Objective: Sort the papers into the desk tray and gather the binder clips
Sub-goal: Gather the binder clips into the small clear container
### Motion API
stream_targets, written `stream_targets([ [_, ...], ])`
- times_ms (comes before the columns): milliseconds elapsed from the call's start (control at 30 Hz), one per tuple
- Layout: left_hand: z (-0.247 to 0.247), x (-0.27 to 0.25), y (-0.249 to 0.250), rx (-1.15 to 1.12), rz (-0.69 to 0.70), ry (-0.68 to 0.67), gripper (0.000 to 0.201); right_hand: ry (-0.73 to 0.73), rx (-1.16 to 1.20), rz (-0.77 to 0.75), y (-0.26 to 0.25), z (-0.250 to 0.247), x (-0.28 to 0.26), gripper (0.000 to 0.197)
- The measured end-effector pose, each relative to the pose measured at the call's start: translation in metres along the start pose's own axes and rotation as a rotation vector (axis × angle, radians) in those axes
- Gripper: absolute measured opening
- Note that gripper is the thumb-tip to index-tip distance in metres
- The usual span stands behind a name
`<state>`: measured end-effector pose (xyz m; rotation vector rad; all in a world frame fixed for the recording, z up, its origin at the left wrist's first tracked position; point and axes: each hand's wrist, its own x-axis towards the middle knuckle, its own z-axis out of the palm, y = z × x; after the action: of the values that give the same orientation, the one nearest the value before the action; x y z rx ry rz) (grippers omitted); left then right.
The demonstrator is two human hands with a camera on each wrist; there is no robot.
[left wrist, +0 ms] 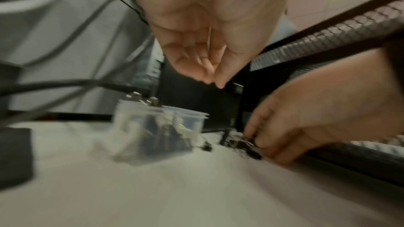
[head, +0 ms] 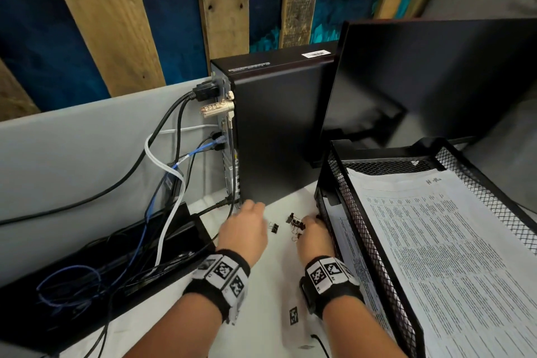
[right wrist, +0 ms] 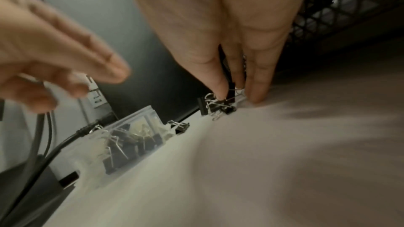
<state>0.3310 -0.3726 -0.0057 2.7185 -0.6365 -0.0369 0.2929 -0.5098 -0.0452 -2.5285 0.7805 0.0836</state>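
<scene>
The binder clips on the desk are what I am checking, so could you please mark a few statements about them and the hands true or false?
1. The right hand pinches a cluster of binder clips on the desk. True.
2. The left hand holds a clip. False: it hovers, holding nothing.
3. The clear container already holds clips. True.
4. The desk tray has no papers. False: printed papers lie in it.
5. One single clip lies between the hands. True.

Black wire-mesh metal tray (head: 374, 238), clear plastic tub (right wrist: 131, 137), matt white desk (head: 261, 314).
</scene>
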Motion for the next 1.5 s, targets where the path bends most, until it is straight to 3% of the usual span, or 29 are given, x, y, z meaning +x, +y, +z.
stream_targets([
  [100,0.022,0.001,0.021,0.053,0.094,-0.166,0.025,0.013,-0.015,0.02,0.001,0.002,0.0,0.036],
  [267,0.038,0.014,0.034,0.183,-0.055,-0.359,0.053,0.028,-0.013,0.065,0.004,0.004,0.001,0.028],
  [333,0.038,0.018,0.038,0.197,-0.062,-0.385,0.045,0.043,0.008,0.086,0.004,0.005,0.001,0.03],
  [467,0.04,0.015,0.04,0.215,-0.026,-0.363,0.035,0.018,0.112,0.089,0.006,0.005,0.003,0.041],
  [600,0.036,0.002,0.031,0.147,-0.054,-0.372,0.029,-0.053,0.024,0.059,0.003,0.001,0.002,0.03],
  [733,0.018,-0.014,0.007,-0.038,-0.053,-0.171,0.025,-0.001,-0.018,0.032,-0.011,-0.01,-0.003,0.024],
  [867,-0.003,-0.006,-0.021,-0.122,-0.116,-0.002,0.018,0.031,0.385,-0.094,-0.041,-0.017,-0.003,0.027],
  [1000,-0.005,0.006,-0.029,-0.117,-0.157,-0.06,0.032,-0.042,0.664,-0.108,-0.063,-0.016,-0.008,0.022],
  [1133,-0.002,0.006,-0.015,-0.142,-0.079,-0.019,0.029,0.077,0.377,0.078,-0.039,-0.022,-0.004,0.03],
  [1233,0.009,0.007,0.005,-0.177,0.032,-0.1,0.032,-0.01,0.201,0.169,-0.02,-0.022,-0.007,0.034],
  [1367,0.028,0.023,0.025,-0.083,0.095,-0.268,0.047,-0.135,0.157,0.138,-0.01,-0.008,-0.012,0.044],
  [1500,0.038,0.035,0.037,-0.013,0.089,-0.356,0.054,-0.115,0.081,0.095,-0.005,0.005,-0.011,0.031],
])
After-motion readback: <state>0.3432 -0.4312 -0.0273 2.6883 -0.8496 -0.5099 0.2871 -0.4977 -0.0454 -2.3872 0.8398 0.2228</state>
